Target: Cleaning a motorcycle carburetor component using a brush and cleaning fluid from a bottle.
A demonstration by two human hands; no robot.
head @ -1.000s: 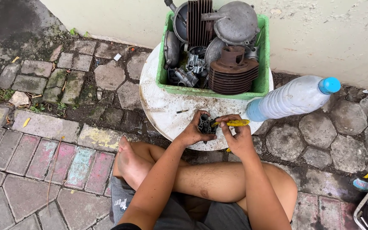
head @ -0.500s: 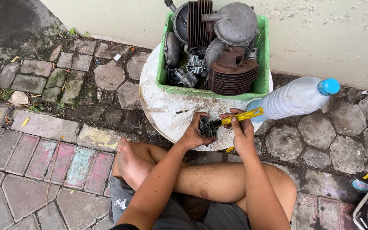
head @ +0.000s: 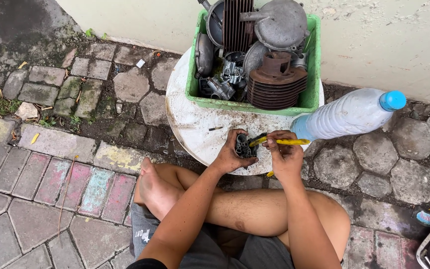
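Over the near edge of the round white surface (head: 190, 124), a small dark metal part (head: 244, 146) gripped in the left hand (head: 232, 154), fingers closed round its underside. Just right of it, a yellow-handled tool (head: 279, 142) pinched in the right hand (head: 284, 154), fingers closed on the handle. Long axis of the tool roughly level, left to right, tip touching the part on its right side. Both hands close together, above the crossed legs. Farther back on the surface, a green crate (head: 314, 60) heaped with engine pieces: a rusty finned cylinder (head: 276, 84), a grey round cover (head: 279, 25), a dark finned block (head: 237, 25). Right of the crate, a clear bottle (head: 347, 114) with blue cap, lying tilted against the surface.
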